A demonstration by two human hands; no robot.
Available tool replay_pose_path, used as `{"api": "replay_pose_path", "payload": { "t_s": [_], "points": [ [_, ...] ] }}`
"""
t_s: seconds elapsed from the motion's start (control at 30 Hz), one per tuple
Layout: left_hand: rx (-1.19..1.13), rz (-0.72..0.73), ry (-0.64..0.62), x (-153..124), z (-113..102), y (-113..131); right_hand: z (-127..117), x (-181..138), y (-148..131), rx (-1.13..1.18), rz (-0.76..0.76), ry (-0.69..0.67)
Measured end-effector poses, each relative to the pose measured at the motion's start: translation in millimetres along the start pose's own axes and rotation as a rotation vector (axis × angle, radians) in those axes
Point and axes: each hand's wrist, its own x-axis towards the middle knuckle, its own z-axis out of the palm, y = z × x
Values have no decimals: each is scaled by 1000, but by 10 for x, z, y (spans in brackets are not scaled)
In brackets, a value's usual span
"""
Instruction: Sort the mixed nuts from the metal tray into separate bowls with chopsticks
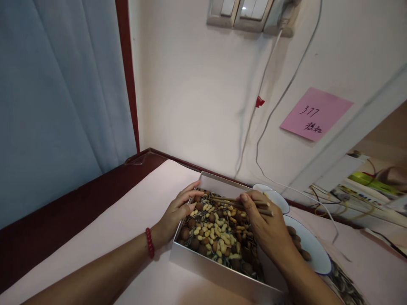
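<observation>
A silver-grey box [219, 271] sits on the pink-covered table, holding a mix of peanuts [224, 239], round brown nuts [185, 234] and dark striped seeds. My left hand [173, 218], a red bead bracelet on its wrist, grips the box's left wall with the fingers reaching over the rim. Over the right part of the box, my right hand [267, 224] is closed around a pair of wooden chopsticks [227, 201]. Their tips point left, down at the contents near the far wall. Whether anything is pinched between the tips is too small to tell.
Right of the box are a white plate [314, 245] with several brown nuts [305, 255] and, behind it, a smaller white dish [280, 201]. Striped seeds [345, 281] lie near the plate. A cable [263, 169] hangs down the wall; a blue curtain [63, 106] is at left.
</observation>
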Motion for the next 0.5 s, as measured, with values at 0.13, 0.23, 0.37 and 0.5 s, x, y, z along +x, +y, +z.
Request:
{"api": "replay_pose_path", "payload": {
  "t_s": [0.13,0.23,0.37,0.5],
  "points": [
    [3,7,-1,1,-6,-8,-20,-18,9,-8,2,28],
    [6,10,-4,0,-10,-5,-54,-25,-51,-7,0,42],
    [18,4,3,2,-6,23,-221,-107,-264,-26,-17,83],
    [38,-10,-5,13,-12,40,-718,-405,-264,-121,-46,199]
  ]
}}
